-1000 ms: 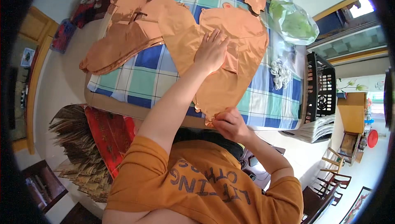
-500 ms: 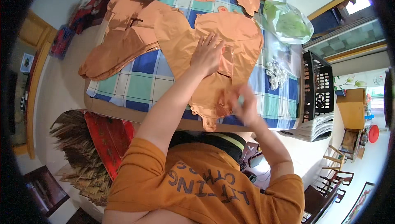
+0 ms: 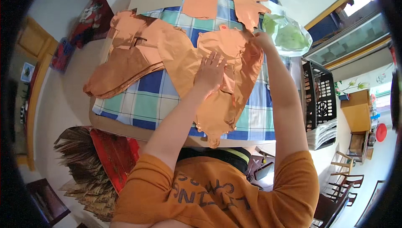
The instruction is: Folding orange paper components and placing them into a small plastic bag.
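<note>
A flat, uninflated copper-coloured foil balloon (image 3: 215, 108) lies spread on the checked cloth in front of me, with a rounded tab at its near end. Fingers spread, my left hand (image 3: 210, 75) presses flat on the balloon's middle, beside a folded flap. At the far right edge of the same balloon, my right hand (image 3: 263, 41) pinches the foil, which creases and lifts along that side. To the left lies a stack of similar foil balloons (image 3: 121, 71), partly touching the one under my hands.
Checked cloth (image 3: 140, 87) covers the table. Farther back lie a cardboard sheet (image 3: 157, 0) and two more foil pieces (image 3: 200, 2). A clear bag with green contents (image 3: 289, 35) is at the far right. A black crate (image 3: 320, 98) stands beyond the right edge, brown bundles (image 3: 86, 157) below left.
My right hand has moved from the balloon's near end up to its far right edge and now grips the foil there. My left hand stays on the middle.
</note>
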Tool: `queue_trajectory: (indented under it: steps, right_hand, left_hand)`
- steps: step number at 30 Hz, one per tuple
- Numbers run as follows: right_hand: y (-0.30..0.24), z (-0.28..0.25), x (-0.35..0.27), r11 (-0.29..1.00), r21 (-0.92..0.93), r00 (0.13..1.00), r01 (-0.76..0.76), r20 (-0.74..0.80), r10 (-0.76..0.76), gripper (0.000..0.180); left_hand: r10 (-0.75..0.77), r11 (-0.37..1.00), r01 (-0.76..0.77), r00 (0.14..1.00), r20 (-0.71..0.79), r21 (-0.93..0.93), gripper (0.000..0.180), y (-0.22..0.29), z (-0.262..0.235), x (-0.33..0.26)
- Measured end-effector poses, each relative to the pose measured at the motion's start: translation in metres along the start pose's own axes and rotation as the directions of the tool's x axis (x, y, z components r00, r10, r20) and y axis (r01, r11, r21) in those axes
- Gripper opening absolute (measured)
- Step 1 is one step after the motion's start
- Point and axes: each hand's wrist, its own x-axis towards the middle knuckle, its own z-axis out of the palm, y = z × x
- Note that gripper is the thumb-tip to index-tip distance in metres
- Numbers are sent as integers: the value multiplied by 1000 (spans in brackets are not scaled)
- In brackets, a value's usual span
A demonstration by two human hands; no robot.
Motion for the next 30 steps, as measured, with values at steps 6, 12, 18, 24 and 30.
queue_trajectory:
  steps: [6,12,18,24,30]
  right_hand:
    - [-4,7,10,946,311,996,90,-32,-84,34]
    - [13,1,11,941,337,999,39,22,-49,24]
    - [-1,8,0,966,257,992,2,121,-34,32]
    - [59,9,35,938,345,1000,19,-12,-16,35]
    - [84,-8,37,976,195,979,96,-194,-57,41]
  left_hand:
    - [-24,1000,24,1000,14,-2,49,-3,5,0]
    - [6,1000,-7,999,-48,-27,46,-1,7,1]
    - [-7,1000,8,998,-65,12,45,-9,11,-5]
    - [17,1000,-16,999,-39,24,45,4,10,9]
    - [11,1000,-11,999,-35,-9,45,22,9,18]
